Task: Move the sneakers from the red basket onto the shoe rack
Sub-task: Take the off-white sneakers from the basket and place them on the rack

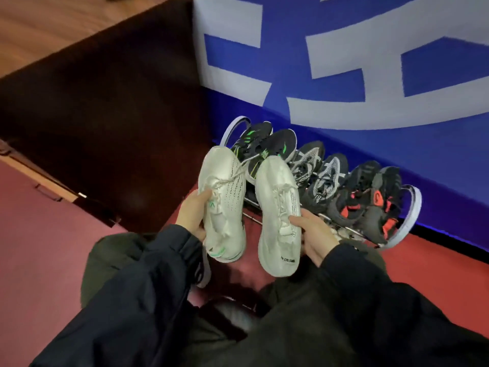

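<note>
**Pale sneakers held in both hands before the shoe rack**

Each hand carries one sneaker, toes pointing away from the person toward the shoe rack (412, 207), heels toward the lap. Both long axes run roughly parallel, front to back, tilted slightly leftward at the toe. The left sneaker (225, 202) and the right sneaker (277, 215) are off-white to pale silver with white laces, rows of small dark print along the uppers, a green mark at the left heel and dark lettering at the right heel.

The left hand (191, 214) grips its sneaker from the outer side at mid-length, thumb lying over the laces. The right hand (311, 234) clasps the other sneaker from its outer side, fingers curled across the lace area. Dark sleeves cover both forearms.

Both sneakers hang above the red floor (39, 247), just short of the rack's near edge. The rack already holds three dark pairs in a row, against a blue banner (370, 62).
</note>
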